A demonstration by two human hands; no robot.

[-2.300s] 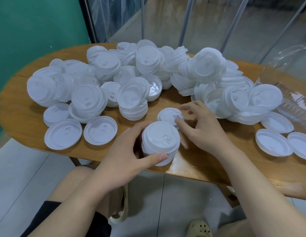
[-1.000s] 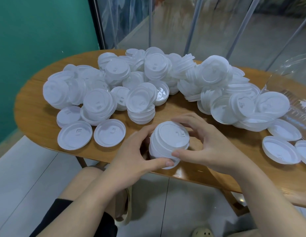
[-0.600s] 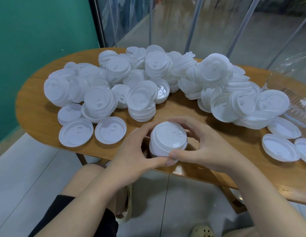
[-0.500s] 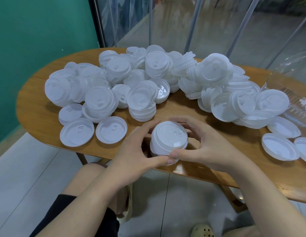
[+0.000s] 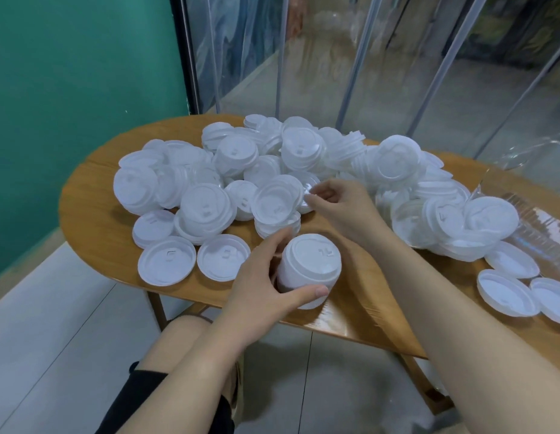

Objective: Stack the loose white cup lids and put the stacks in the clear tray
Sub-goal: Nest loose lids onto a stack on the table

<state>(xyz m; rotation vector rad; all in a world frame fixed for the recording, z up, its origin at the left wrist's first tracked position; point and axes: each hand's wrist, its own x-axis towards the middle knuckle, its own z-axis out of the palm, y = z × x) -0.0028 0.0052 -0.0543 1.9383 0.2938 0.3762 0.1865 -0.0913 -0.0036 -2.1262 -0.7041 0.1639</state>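
While the left hand (image 5: pixel 266 277) wraps thumb and fingers round a short stack of lids (image 5: pixel 310 267) standing near the front edge of the wooden table (image 5: pixel 94 214), the right hand (image 5: pixel 341 205) reaches into the pile, fingertips pinching the rim of a single lid (image 5: pixel 307 191). Beyond it, the heap of loose lids (image 5: pixel 303 170) covers the table's middle; several lie singly, upturned, at near left and far right. Clear tray (image 5: pixel 541 227) sits at the right edge, only partly in frame; no stacks visible inside.

Risks, as judged: the pinched lid leans against neighbours, so lifting it may drag or topple the adjacent small stacks. The held stack stands close to the table edge; a loosened grip or a nudge could send it to the floor. A lid seated crooked would tilt everything added above.
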